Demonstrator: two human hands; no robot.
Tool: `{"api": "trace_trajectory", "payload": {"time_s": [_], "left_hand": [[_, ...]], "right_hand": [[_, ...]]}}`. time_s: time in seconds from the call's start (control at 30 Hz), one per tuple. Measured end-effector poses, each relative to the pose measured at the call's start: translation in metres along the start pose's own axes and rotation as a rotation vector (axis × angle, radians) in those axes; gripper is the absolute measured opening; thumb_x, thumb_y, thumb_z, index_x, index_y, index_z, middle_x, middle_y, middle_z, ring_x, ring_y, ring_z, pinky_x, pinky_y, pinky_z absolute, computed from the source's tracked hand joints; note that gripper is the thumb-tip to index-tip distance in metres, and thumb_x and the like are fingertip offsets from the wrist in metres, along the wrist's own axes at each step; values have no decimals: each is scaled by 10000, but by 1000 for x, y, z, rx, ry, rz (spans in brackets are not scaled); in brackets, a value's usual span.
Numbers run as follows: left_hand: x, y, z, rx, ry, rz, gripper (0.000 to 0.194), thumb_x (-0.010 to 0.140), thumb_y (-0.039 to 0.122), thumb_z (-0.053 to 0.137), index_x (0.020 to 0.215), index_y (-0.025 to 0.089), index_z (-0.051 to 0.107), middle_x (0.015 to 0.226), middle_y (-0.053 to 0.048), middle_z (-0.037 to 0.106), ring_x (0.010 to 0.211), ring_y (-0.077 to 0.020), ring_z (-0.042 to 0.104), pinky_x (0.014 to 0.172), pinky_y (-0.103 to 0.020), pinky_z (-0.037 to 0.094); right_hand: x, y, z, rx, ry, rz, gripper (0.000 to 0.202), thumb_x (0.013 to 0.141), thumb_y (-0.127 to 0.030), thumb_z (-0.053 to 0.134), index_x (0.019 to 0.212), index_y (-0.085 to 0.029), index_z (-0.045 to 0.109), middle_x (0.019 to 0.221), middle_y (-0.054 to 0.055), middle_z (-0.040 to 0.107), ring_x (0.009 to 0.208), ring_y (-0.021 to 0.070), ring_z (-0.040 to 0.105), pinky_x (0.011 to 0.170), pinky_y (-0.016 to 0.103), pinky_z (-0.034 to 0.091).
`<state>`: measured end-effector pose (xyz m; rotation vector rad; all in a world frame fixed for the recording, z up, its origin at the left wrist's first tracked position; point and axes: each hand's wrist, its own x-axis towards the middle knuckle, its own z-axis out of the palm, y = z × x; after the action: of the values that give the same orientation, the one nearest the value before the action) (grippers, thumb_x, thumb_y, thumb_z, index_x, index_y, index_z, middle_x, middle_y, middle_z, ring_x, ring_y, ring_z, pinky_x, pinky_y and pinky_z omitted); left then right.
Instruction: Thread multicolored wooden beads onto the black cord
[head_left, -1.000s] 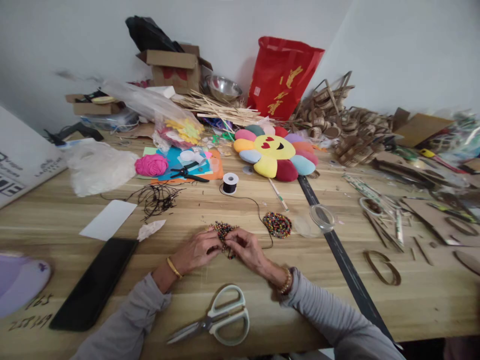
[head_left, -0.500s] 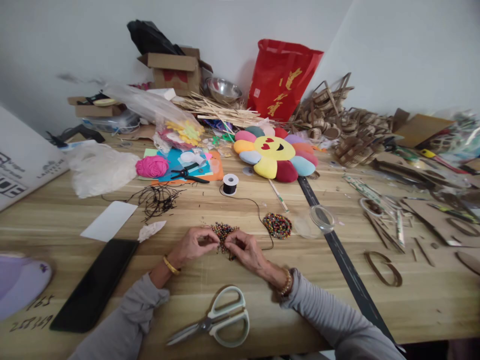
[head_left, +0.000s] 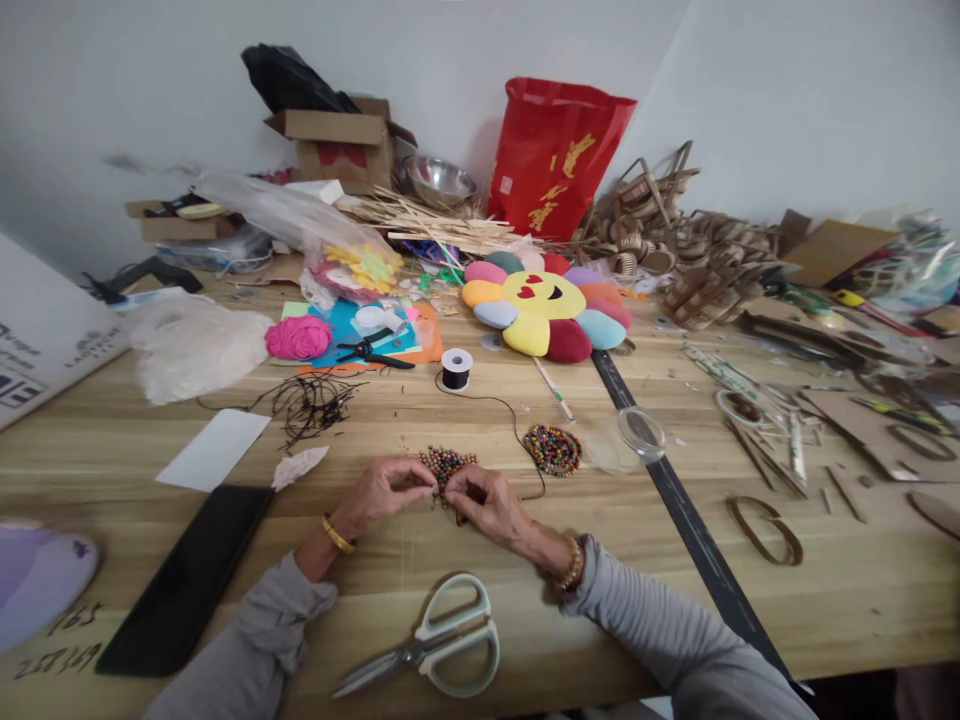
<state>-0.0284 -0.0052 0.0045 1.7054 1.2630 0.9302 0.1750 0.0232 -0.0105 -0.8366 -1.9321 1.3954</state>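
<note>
Small multicoloured beads (head_left: 448, 461) lie in a loose pile on the wooden table, just beyond my fingertips. My left hand (head_left: 388, 492) pinches thumb and forefinger together at the pile's near left edge; whatever is between them is too small to make out. Opposite it, almost touching, my right hand (head_left: 487, 502) is closed in a pinch on a thin black cord (head_left: 517, 420). That cord runs from a white-rimmed spool (head_left: 456, 370) and curves round to this hand. A few beads show beneath the right fingers. A coiled string of beads (head_left: 553, 450) lies to the right.
Scissors (head_left: 442, 640) lie near the front edge, below my hands. A black phone-like slab (head_left: 187, 580) and white card (head_left: 214, 449) are at left. Farther back are tangled black cord (head_left: 311, 400), black pliers (head_left: 371, 352), a flower cushion (head_left: 547, 305) and a round clear lid (head_left: 642, 432).
Both hands keep their pinch over the near edge of the bead pile, with only slight finger movement. The whole view has shifted a little.
</note>
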Motion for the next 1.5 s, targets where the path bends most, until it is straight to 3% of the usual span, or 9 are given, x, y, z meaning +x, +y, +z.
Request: {"api": "trace_trajectory", "payload": {"time_s": [1.2, 1.5], "left_hand": [[1, -3, 3, -3, -30, 54, 101, 756, 228, 673, 753, 134, 709, 760, -63, 708, 711, -156, 640, 683, -257, 501], [2, 0, 4, -12, -57, 13, 107, 744, 226, 673, 749, 129, 718, 741, -59, 700, 712, -157, 634, 686, -256, 501]], "right_hand": [[0, 0, 1, -70, -4, 1, 76, 786, -167, 570, 743, -133, 622, 620, -13, 569, 536, 80, 479, 509, 178, 368], [1, 0, 1, -23, -19, -9, 98, 804, -216, 591, 745, -142, 617, 633, -9, 574, 555, 85, 494, 516, 185, 388]]}}
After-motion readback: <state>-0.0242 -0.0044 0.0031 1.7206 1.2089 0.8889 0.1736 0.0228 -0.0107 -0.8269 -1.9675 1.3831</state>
